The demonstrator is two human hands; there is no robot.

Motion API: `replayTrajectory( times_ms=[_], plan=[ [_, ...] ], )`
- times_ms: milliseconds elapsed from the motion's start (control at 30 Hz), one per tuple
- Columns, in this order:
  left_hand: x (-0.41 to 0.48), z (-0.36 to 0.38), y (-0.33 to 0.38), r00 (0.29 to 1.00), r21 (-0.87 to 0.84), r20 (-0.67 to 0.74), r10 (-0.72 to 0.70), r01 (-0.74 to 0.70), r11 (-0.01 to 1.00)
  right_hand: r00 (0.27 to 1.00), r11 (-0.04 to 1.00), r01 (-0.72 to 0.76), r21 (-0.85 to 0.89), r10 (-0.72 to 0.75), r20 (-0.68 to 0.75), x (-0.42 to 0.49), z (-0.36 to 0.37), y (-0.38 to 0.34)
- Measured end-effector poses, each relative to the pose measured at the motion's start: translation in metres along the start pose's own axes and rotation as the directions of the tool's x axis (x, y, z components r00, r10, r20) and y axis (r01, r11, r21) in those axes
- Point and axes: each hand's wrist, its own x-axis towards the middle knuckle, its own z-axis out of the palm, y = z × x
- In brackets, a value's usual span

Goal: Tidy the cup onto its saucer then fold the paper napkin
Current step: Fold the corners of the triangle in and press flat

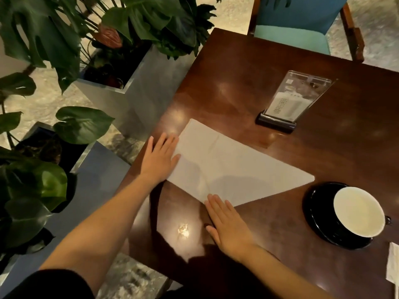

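A white paper napkin (233, 167) lies flat on the dark wooden table (248, 83), shaped like a long triangle pointing right. My left hand (160, 157) rests flat with spread fingers on the napkin's left edge. My right hand (227, 224) lies flat at the napkin's near corner, fingertips touching the paper. At the right a black cup (359, 214) with a white inside stands on its black saucer (317, 212). Neither hand touches the cup.
A clear acrylic menu stand (287, 104) on a dark base sits behind the napkin. Another white paper (393, 264) pokes in at the right edge. A teal chair (295, 29) stands at the far side. Planters with large leafy plants (54, 39) line the left.
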Motion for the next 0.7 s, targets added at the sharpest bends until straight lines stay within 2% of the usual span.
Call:
replayTrajectory(
  times_ms=[67, 167, 233, 300, 367, 433, 533, 633, 700],
  plan=[
    [0.005, -0.005, -0.01, 0.999, 0.043, 0.01, -0.041, 0.041, 0.998, 0.998, 0.998, 0.065, -0.003, -0.065, 0.025, -0.001, 0.0, -0.011],
    [-0.001, -0.018, 0.004, 0.989, 0.046, -0.046, -0.138, 0.14, 0.989, 0.996, 0.997, 0.069, 0.024, -0.07, 0.057, 0.003, -0.002, -0.019],
    [-0.024, -0.027, 0.035, 0.976, -0.084, -0.142, -0.167, 0.156, 0.984, 0.997, 0.998, 0.06, 0.024, -0.061, 0.043, 0.006, -0.003, -0.015],
    [-0.067, -0.026, 0.072, 0.958, -0.31, -0.22, -0.185, 0.112, 0.944, 0.997, 0.998, 0.06, 0.024, -0.061, 0.055, 0.007, -0.005, -0.007],
    [-0.115, -0.016, 0.107, 0.959, -0.435, -0.2, -0.198, 0.094, 0.895, 0.992, 0.997, 0.079, 0.016, -0.08, 0.098, 0.006, -0.008, 0.001],
    [-0.143, -0.002, 0.128, 0.964, -0.435, -0.17, -0.203, 0.112, 0.894, 0.988, 0.994, 0.112, -0.008, -0.111, 0.111, 0.004, -0.006, 0.005],
    [-0.148, 0.01, 0.137, 0.953, -0.395, -0.189, -0.237, 0.148, 0.907, 0.985, 0.984, 0.173, -0.039, -0.172, 0.027, -0.004, -0.004, 0.009],
    [-0.145, 0.008, 0.135, 0.953, -0.319, -0.233, -0.192, 0.112, 0.941, 0.968, 0.968, 0.24, -0.067, -0.244, -0.054, -0.01, -0.005, 0.028],
    [-0.144, 0.006, 0.133, 0.957, -0.255, -0.245, -0.154, 0.089, 0.963, 0.972, 0.975, 0.214, -0.051, -0.218, -0.085, -0.012, -0.01, 0.049]
  ],
)
